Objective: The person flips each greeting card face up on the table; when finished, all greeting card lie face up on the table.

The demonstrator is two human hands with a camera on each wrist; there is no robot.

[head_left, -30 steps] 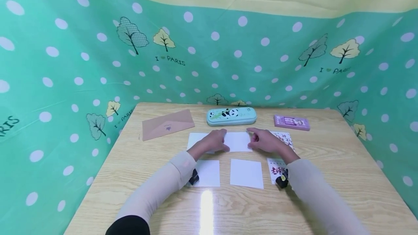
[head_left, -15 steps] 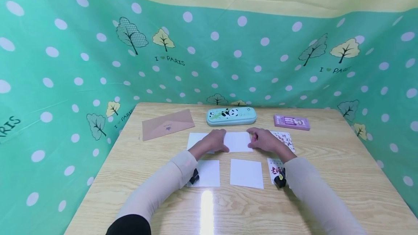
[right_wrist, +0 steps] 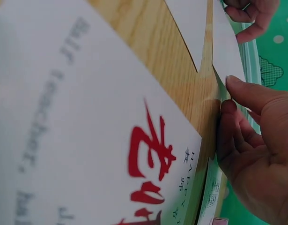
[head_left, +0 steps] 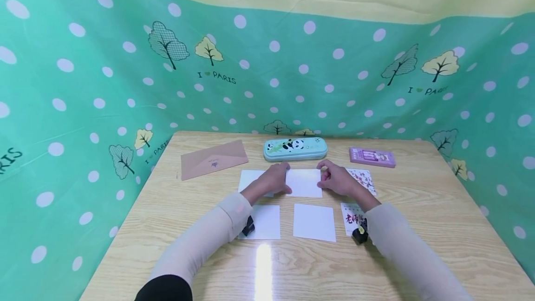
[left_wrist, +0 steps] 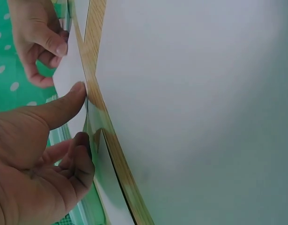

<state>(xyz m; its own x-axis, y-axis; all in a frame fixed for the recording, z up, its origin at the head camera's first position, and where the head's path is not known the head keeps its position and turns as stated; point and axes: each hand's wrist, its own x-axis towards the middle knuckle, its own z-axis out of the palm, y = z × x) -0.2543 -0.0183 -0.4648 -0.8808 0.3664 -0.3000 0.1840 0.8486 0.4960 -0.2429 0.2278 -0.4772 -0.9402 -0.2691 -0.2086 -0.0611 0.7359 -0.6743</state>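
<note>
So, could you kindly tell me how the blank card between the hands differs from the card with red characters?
The blank card shows plain white; the red-lettered card bears red characters. The left hand and right hand pinch the blank card, while the red-lettered card lies on the table. Both have white backgrounds.
</note>
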